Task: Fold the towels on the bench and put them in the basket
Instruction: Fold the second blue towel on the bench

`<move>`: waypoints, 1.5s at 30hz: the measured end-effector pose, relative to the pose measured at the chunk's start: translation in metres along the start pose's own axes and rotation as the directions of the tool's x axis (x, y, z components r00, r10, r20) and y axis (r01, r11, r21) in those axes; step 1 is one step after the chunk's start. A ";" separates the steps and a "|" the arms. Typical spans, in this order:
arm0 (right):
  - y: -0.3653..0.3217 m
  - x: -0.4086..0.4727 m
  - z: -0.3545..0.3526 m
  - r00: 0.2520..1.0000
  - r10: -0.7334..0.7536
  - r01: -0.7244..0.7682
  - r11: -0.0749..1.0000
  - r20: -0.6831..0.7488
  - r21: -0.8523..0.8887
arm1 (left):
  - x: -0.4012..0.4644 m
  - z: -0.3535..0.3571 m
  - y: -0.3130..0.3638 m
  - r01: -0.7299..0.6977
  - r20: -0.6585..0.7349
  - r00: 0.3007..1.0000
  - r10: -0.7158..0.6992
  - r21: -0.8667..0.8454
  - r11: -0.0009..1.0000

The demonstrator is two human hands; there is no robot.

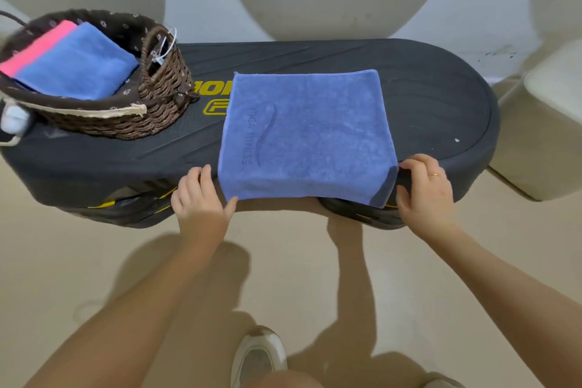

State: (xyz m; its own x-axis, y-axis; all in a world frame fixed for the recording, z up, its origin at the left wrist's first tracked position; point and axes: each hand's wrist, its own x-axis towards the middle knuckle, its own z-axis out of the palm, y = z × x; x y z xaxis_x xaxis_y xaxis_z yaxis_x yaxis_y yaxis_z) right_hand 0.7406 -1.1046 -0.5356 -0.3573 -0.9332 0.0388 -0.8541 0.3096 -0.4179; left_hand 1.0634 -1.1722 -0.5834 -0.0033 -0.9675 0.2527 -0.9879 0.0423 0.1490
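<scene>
Blue towel (pixel 307 135) is lying beside the basket (pixel 94 123); my left fingers (pixel 201 181) and right fingers (pixel 409 167) are resting relaxed at its corners.

At the centre of the frame the purple-blue towel (pixel 307 135) is soft, matt terry cloth with a fine nap and embossed lettering. The bench (pixel 441 98) under it looks like matt dark rubbery plastic, ribbed with shallow grooves. In the upper left, the basket (pixel 163 85) is rough brown woven wicker with a printed cloth lining, holding fluffy blue (pixel 75 63) and pink (pixel 37 47) cloths. The floor (pixel 315 261) is smooth and matt.
</scene>
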 end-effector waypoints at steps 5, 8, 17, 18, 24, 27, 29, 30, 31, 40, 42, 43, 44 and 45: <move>-0.011 0.005 0.000 0.798 0.405 -0.481 0.874 0.446 0.068 | -0.017 0.007 0.012 0.585 0.408 0.809 -0.422 -0.488 0.648; -0.014 0.002 0.013 0.616 0.460 -0.765 0.544 0.639 0.345 | -0.005 0.010 0.026 0.796 0.695 0.602 -0.392 -0.562 0.226; -0.029 0.006 0.013 0.667 0.403 -0.740 0.264 0.627 0.618 | 0.016 -0.005 0.050 0.781 0.764 0.614 -0.198 -0.624 0.016; -0.027 0.006 0.008 0.681 0.399 -0.729 0.289 0.614 0.620 | 0.015 -0.008 0.047 0.785 0.774 0.607 -0.179 -0.620 -0.020; -0.029 0.012 -0.029 0.858 0.282 -0.512 0.394 0.430 0.763 | 0.009 -0.040 0.034 0.762 0.771 0.620 -0.147 -0.636 -0.121; -0.038 0.017 -0.047 0.936 0.275 -0.323 0.416 0.222 0.850 | 0.012 -0.061 0.031 0.721 0.713 0.679 -0.173 -0.692 -0.024; -0.045 0.020 -0.058 0.953 0.204 -0.291 0.404 0.225 0.867 | 0.019 -0.075 0.032 0.679 0.662 0.714 -0.227 -0.734 -0.005; -0.048 0.022 -0.063 0.957 0.149 -0.288 0.406 0.248 0.867 | 0.023 -0.083 0.032 0.663 0.653 0.721 -0.233 -0.747 -0.042; -0.051 0.023 -0.068 0.959 0.097 -0.284 0.404 0.268 0.870 | 0.028 -0.092 0.033 0.643 0.646 0.737 -0.198 -0.761 -0.091; -0.051 0.028 -0.075 0.972 0.041 -0.215 0.548 0.231 0.808 | 0.048 -0.114 0.021 0.280 0.588 0.803 0.096 -0.514 0.811; -0.051 0.026 -0.068 0.975 0.131 -0.222 0.651 0.180 0.726 | 0.046 -0.108 0.024 0.093 0.466 0.880 0.087 -0.349 0.932; -0.050 0.025 -0.065 0.976 0.156 -0.220 0.669 0.155 0.710 | 0.046 -0.107 0.025 0.061 0.408 0.908 0.096 -0.354 0.933; -0.049 0.023 -0.063 0.980 0.158 -0.197 0.681 0.121 0.705 | 0.045 -0.105 0.024 0.046 0.352 0.931 0.099 -0.382 0.923; -0.047 0.022 -0.063 0.988 0.137 -0.149 0.709 0.072 0.689 | 0.045 -0.103 0.023 0.044 0.303 0.949 0.092 -0.415 0.909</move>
State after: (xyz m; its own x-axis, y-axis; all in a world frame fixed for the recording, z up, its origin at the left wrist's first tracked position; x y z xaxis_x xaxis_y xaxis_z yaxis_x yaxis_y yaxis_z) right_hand 0.7490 -1.1283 -0.4584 -0.4429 -0.8926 -0.0842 -0.2924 0.2326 -0.9276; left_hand 1.0567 -1.1890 -0.4701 -0.1411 -0.9893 -0.0360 -0.8337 0.0992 0.5432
